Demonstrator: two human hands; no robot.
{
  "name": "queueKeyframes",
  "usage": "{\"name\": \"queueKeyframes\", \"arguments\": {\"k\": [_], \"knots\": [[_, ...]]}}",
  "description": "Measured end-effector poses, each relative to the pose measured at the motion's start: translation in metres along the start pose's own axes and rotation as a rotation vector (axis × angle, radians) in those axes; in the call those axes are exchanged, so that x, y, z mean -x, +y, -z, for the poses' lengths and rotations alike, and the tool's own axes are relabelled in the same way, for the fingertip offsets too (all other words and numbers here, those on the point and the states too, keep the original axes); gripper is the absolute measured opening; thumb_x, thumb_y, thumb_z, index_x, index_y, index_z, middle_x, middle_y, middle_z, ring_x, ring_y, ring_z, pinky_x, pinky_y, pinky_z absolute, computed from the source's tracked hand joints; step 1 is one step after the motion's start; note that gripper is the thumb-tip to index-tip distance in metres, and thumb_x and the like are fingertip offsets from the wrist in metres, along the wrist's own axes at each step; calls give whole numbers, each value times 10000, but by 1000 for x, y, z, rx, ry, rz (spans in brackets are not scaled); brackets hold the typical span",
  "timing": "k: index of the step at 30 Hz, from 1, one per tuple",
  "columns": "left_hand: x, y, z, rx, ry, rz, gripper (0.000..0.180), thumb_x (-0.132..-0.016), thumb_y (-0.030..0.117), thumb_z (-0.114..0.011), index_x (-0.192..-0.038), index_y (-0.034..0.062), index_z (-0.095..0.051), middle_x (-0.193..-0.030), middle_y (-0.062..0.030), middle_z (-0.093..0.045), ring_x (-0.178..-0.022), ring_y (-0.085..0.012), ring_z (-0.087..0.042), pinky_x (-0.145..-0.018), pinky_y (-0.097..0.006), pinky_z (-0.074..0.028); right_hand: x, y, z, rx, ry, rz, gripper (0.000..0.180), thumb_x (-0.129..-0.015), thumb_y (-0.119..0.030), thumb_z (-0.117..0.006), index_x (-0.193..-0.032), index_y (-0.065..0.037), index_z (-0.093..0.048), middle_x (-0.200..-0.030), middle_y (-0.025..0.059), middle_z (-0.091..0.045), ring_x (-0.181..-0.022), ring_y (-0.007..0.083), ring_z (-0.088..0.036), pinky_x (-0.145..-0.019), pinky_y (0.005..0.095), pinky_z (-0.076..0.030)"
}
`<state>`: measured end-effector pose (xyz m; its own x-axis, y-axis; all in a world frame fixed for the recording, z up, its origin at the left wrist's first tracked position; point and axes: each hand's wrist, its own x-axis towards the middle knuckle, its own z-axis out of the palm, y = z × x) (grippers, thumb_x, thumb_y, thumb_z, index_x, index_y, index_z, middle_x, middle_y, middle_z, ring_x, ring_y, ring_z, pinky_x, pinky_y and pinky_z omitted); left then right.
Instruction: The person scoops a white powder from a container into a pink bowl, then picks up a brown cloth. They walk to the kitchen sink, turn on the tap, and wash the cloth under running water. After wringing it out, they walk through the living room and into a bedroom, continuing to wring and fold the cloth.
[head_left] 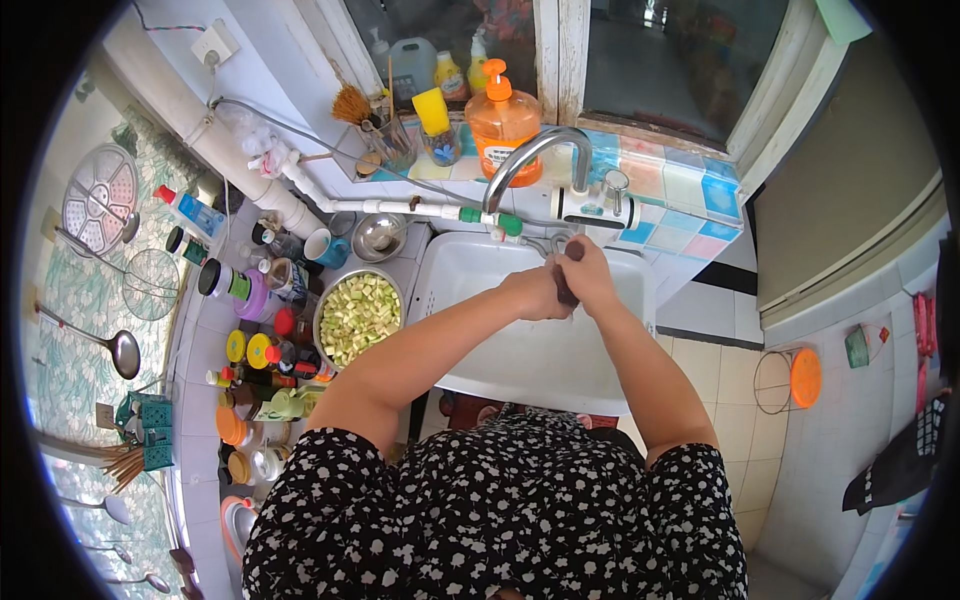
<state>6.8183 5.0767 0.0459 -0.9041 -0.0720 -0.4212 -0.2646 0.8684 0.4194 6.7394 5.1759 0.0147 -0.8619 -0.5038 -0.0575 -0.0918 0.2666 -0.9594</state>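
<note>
Over the white sink (480,350), my two hands meet just below the curved chrome faucet (540,150). My left hand (538,294) is closed around a dark brown, soft-looking piece (566,290). Pressed against it from the right, my right hand (588,268) is closed on the same piece. Grey looped handles, like those of scissors (540,246), show just beyond my fingers; whether I grip them cannot be made out. Both forearms reach forward across the basin. My fingers hide most of what I hold.
Left of the sink stand a metal bowl of diced pale-green vegetable (358,318), a small steel bowl (380,237) and a blue mug (326,248). Several jars and bottles crowd the counter. An orange pump bottle (503,125) stands on the tiled ledge behind the faucet.
</note>
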Motion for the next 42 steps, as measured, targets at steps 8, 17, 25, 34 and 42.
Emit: {"name": "queueKeyframes", "arguments": {"k": [8, 17, 25, 34, 42], "knots": [[-6, -26, 13, 458, 11, -79, 1078, -626, 285, -754, -1449, 45, -101, -1048, -127, -591, -1032, -210, -574, -902, -308, -445, 1, -3, 22, -206, -341, -37, 488, -724, -350, -772, -1043, -78, -521, -984, 47, -561, -910, 148, -526, -793, 313, -441], [15, -14, 8, 1811, -219, -177, 711, -818, 589, -572, -1309, 102, -406, -1250, -75, -512, -1139, -233, -512, -940, -428, -425, 37, -27, 9, -290, 195, 349, 283, -775, -68, -685, -1043, -65, -593, -981, 44, -600, -915, 137, -563, -806, 270, -457], [-9, 27, -1, 1080, 795, -6, 221, -803, 250, -629, -866, 42, -592, -773, -57, -604, -709, -152, -555, -650, -286, -450, 33, -21, -12, -1039, 304, -89, 149, -917, -145, -562, -1026, -43, -563, -956, 43, -586, -877, 135, -543, -772, 277, -447], [-2, 19, 5, 370, 967, -360, 178, -745, 195, -626, -785, 40, -549, -718, -140, -603, -659, -299, -592, -583, -374, -470, 20, -18, -4, -1035, 13, -342, 198, -957, -233, -468, -1017, -58, -538, -915, 33, -583, -799, 160, -572, -667, 300, -475], [0, -26, -13, 324, 782, -212, 397, -804, 329, -641, -1043, 38, -512, -932, -154, -620, -843, -303, -609, -729, -367, -488, -10, 15, -18, -965, -127, -606, 271, -941, -293, -471, -1128, -104, -524, -1083, 43, -583, -976, 205, -571, -806, 367, -477]]}}
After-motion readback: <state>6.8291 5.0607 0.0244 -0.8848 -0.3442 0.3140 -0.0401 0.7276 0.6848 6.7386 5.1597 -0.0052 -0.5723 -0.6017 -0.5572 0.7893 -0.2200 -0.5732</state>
